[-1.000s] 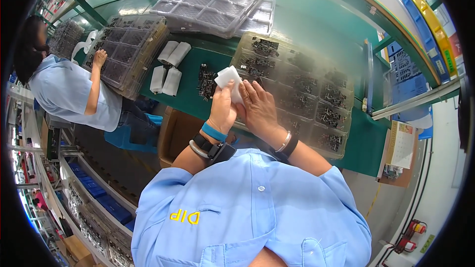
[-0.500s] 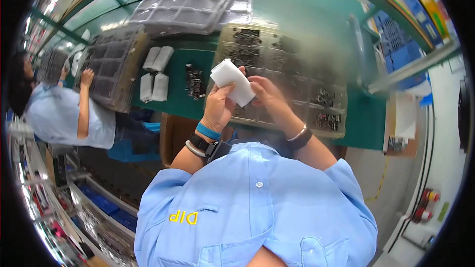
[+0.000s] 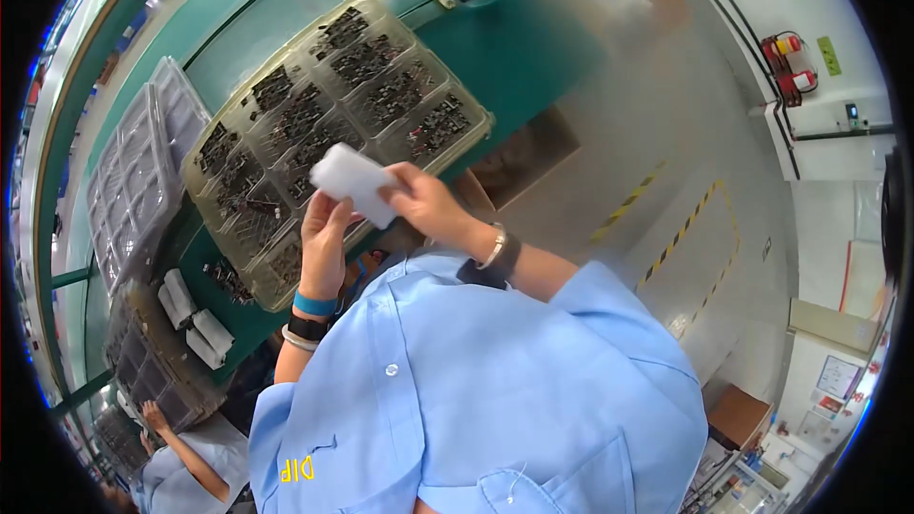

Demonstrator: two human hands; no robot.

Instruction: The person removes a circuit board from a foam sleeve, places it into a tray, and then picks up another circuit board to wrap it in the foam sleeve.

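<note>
A white wrapped bundle (image 3: pixel 357 183), flat and rounded at one end, is held in front of my chest by both hands. My left hand (image 3: pixel 325 243) grips its lower edge, thumb on the near face. Around its right side my right hand (image 3: pixel 430 206) closes, a little blurred. What lies inside the wrapping is hidden. Just beyond the hands lies a clear compartment tray (image 3: pixel 487 124) filled with many small dark parts (image 3: pixel 276 90), on the green table (image 3: pixel 519 33).
Left of the tray are several white bundles (image 3: pixel 208 335) and a loose heap of small dark parts (image 3: pixel 225 278). Clear empty trays (image 3: pixel 129 186) are stacked farther left. A co-worker (image 3: pixel 195 457) handles another tray (image 3: pixel 152 362). A cardboard box (image 3: pixel 495 192) stands below the table edge at right.
My view has swung to the right, bringing in more floor and wall, while the tray and co-worker shift left. Both hands still hold the white bundle.
</note>
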